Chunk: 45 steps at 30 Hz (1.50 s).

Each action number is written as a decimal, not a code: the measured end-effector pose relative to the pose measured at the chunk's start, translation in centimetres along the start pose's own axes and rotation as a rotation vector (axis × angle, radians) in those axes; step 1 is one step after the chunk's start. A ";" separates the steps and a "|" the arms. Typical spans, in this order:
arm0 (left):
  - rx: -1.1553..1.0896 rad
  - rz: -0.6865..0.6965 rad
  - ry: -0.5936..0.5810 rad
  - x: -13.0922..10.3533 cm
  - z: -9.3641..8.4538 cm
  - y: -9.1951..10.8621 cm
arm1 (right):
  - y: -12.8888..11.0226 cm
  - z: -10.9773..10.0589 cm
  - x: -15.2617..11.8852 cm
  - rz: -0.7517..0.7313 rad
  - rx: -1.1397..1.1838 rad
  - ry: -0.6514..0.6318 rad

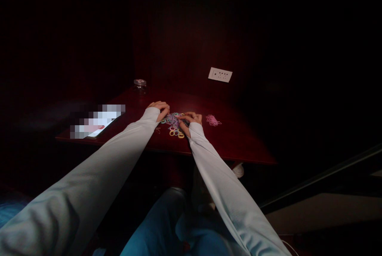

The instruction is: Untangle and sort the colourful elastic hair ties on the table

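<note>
On table [235, 142]; left hand [161, 107], right hand [193, 118] at bands [173, 120]; screen [108, 119] (part-pixelated)

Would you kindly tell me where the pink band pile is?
In the head view, the pink band pile lies on the tabletop, just right of the right hand.

High on the wearer's head rides the camera, looking forward and down! Nearest the lens, pale grey cloth sleeves [101, 172] run in from eight and five o'clock, looming large at the edges, while blue fabric trousers [155, 224] sit at six o'clock, seen from above. Further out, bare left hand [159, 106] and bare right hand [192, 119] show small near the dial's centre, over a dark-red, flat tabletop [238, 136]. And beyond, up at one o'clock, a white rectangular wall socket [220, 74], seen slightly aslant!
</note>
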<state>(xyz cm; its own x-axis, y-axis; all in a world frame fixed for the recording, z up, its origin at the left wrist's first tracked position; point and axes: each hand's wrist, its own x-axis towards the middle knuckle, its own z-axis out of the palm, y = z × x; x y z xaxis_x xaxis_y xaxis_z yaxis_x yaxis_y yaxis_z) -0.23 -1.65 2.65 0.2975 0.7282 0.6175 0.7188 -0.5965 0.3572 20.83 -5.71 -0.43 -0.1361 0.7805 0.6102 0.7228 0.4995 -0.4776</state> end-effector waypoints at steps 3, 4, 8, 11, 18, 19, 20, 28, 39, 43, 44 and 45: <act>-0.007 -0.005 -0.005 0.0 0.0 0.0 | -0.1 0.0 -0.1 0.009 -0.001 -0.002; -0.007 -0.007 -0.005 0.0 0.0 0.0 | -0.1 0.0 -0.1 0.012 0.001 -0.005; 0.003 -0.015 -0.009 0.0 0.1 0.0 | -0.1 -0.1 -0.1 0.010 0.005 -0.016; 0.008 -0.020 -0.020 0.0 0.1 0.1 | -0.1 -0.1 -0.1 0.018 0.003 -0.018; -0.010 -0.005 -0.037 -0.1 -0.1 0.0 | -0.6 -0.2 0.2 0.108 0.079 0.028; -0.014 0.001 -0.038 0.0 0.0 0.0 | -0.7 -0.3 0.2 0.125 0.096 0.041; -0.022 0.011 -0.039 0.0 0.0 -0.1 | -0.8 -0.4 0.1 0.138 0.112 0.052; -0.204 0.265 -0.077 -0.3 1.4 -0.3 | -0.5 -0.4 0.3 0.146 0.108 0.091; -0.199 0.327 -0.094 -0.2 3.0 -1.6 | -0.5 -0.4 0.5 0.180 0.107 0.092; -0.214 0.322 -0.084 -0.2 2.9 -1.5 | -0.2 -0.1 0.5 0.168 0.121 0.100; -0.211 0.314 -0.091 -0.2 2.9 -1.5 | -0.1 -0.1 0.5 0.164 0.125 0.106; -0.207 0.307 -0.099 -0.1 3.0 -1.6 | 0.0 0.0 0.5 0.163 0.125 0.110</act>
<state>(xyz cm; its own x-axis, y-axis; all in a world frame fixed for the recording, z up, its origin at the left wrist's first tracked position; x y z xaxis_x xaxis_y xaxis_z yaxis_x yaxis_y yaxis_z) 0.48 0.18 -0.06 0.5453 0.5284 0.6508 0.4480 -0.8399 0.3064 20.80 -5.29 -0.14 0.0548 0.8123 0.5806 0.6387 0.4185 -0.6457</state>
